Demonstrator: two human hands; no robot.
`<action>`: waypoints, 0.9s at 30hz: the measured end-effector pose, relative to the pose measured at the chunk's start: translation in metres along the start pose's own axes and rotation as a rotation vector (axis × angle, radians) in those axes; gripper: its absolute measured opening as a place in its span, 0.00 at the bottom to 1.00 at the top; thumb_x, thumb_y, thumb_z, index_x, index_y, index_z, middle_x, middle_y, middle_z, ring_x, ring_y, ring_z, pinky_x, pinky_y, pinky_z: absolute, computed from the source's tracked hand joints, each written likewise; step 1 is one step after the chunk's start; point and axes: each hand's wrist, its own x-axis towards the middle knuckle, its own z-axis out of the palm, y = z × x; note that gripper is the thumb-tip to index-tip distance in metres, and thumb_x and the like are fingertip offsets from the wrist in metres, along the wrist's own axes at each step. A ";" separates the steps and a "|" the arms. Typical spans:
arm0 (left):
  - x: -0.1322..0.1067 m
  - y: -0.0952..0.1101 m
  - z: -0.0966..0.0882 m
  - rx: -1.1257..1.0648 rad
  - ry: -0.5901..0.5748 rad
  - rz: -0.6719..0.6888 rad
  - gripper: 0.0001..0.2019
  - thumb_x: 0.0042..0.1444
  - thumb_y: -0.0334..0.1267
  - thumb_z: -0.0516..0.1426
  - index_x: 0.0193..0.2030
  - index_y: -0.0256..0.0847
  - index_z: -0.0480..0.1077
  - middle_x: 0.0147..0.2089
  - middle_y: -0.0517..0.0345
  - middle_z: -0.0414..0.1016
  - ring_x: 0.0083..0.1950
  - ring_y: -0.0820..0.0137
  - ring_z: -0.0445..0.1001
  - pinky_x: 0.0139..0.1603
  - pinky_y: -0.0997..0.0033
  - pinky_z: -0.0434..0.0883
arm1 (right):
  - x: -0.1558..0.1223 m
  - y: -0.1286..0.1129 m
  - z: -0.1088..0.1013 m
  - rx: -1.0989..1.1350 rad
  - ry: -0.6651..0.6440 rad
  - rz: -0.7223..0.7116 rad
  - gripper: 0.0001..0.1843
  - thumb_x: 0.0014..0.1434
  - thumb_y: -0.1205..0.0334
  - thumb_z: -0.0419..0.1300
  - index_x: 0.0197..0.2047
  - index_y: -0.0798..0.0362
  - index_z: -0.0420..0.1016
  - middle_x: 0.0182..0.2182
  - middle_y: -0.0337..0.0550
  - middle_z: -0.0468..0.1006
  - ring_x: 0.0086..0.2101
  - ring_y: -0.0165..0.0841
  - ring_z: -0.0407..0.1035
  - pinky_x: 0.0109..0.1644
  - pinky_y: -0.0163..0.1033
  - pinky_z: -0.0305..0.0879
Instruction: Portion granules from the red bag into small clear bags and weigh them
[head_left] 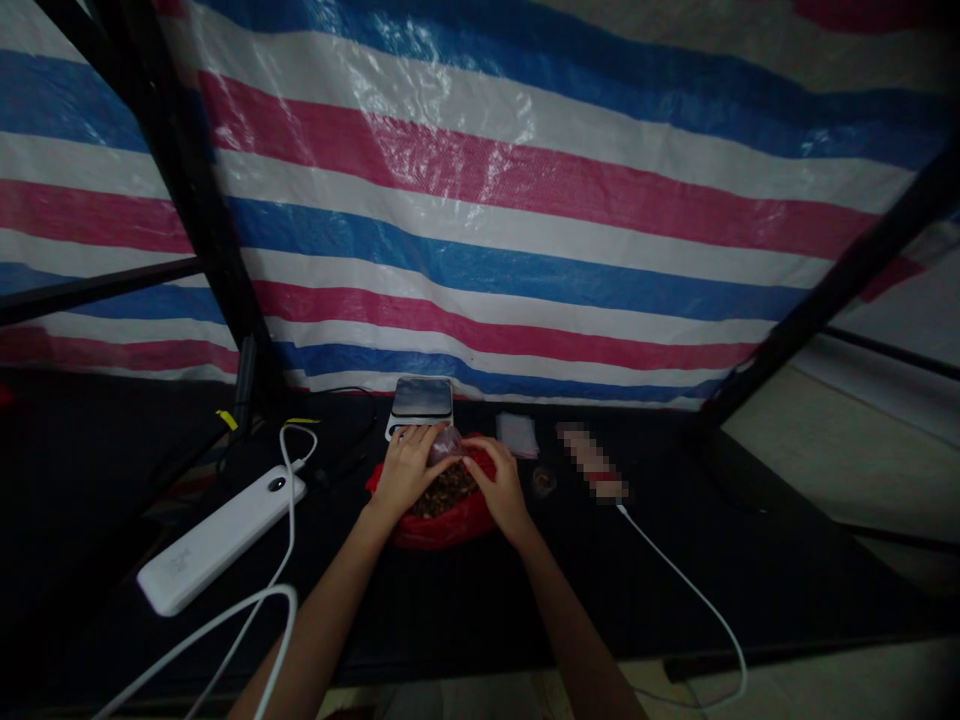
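Note:
A red plastic bag [439, 528] full of small brown pieces [448, 490] lies on the black table [465, 610]. My left hand [405, 468] curls over the bag's left rim, and its fingers close on a small clear plastic bag [448, 442] held above the brown pieces. My right hand [501, 485] rests on the bag's right side with fingers bent inward toward the clear bag. A small digital scale [421, 400] sits just behind both hands.
A white power bank [221, 540] with white cables [289, 520] lies at left. A small white packet [517, 434], a small round lid [544, 482] and a blurred object with a white cable [690, 590] lie at right. A striped tarp [525, 200] hangs behind black frame poles.

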 end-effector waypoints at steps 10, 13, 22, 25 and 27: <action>-0.001 0.002 0.000 -0.507 0.152 -0.289 0.16 0.57 0.44 0.46 0.50 0.39 0.59 0.47 0.53 0.70 0.47 0.66 0.69 0.48 0.68 0.64 | -0.047 0.089 -0.080 -0.235 0.265 0.252 0.28 0.49 0.51 0.56 0.52 0.53 0.62 0.45 0.50 0.70 0.43 0.40 0.65 0.48 0.49 0.60; -0.002 0.003 0.000 -0.529 0.145 -0.288 0.16 0.57 0.44 0.45 0.50 0.39 0.59 0.46 0.53 0.70 0.47 0.66 0.69 0.48 0.67 0.64 | -0.054 0.104 -0.079 -0.275 0.099 0.261 0.29 0.45 0.53 0.59 0.52 0.49 0.63 0.43 0.45 0.72 0.44 0.40 0.66 0.48 0.49 0.61; -0.010 0.011 -0.005 -0.351 -0.007 -0.117 0.27 0.47 0.49 0.56 0.51 0.38 0.56 0.49 0.49 0.62 0.50 0.61 0.65 0.50 0.62 0.63 | -0.025 0.101 -0.086 0.047 -0.040 0.266 0.20 0.46 0.56 0.60 0.44 0.50 0.68 0.42 0.47 0.75 0.43 0.39 0.69 0.48 0.47 0.64; -0.008 0.014 -0.006 -0.322 -0.029 -0.116 0.25 0.47 0.48 0.57 0.50 0.40 0.58 0.47 0.51 0.63 0.48 0.63 0.66 0.49 0.64 0.63 | -0.004 0.071 -0.087 0.087 -0.077 0.169 0.21 0.47 0.57 0.60 0.46 0.50 0.67 0.43 0.47 0.74 0.44 0.38 0.69 0.49 0.46 0.64; -0.008 0.015 -0.007 -0.329 -0.036 -0.112 0.23 0.49 0.47 0.56 0.50 0.40 0.58 0.47 0.52 0.64 0.48 0.64 0.66 0.49 0.64 0.63 | 0.011 0.044 -0.083 0.023 -0.111 0.076 0.21 0.48 0.59 0.59 0.47 0.49 0.67 0.43 0.45 0.74 0.44 0.37 0.69 0.48 0.43 0.64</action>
